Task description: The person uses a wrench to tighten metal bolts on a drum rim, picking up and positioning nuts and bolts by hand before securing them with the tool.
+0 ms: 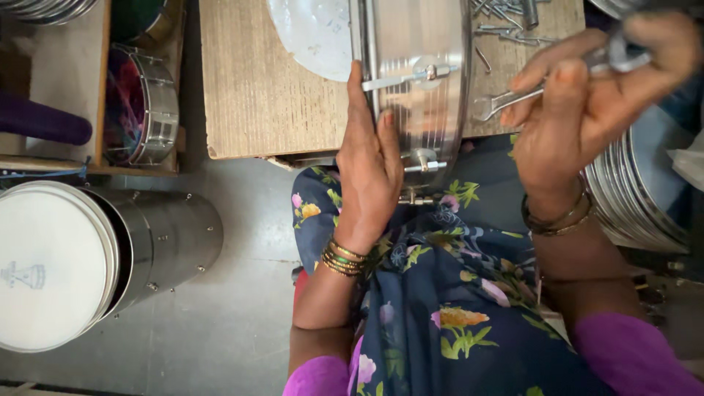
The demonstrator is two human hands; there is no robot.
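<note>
Left hand (370, 165) is pressing flat, fingers extended, against the steel drum shell (414, 88) at top centre, propped on the wooden surface (257, 88). Right hand (587, 95), upper right, is gripping a small spanner (506, 100), fingers closed. Risk: shell could be rolling off the edge; spanner likely slipping off the tension lug (429, 73).

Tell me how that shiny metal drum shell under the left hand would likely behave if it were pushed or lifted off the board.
The drum shell looks like thin polished steel, so probably light for its bulk and slippery. It stands on its curved side, steadied by the left hand, so it would likely roll if released. It seems rigid.
</note>
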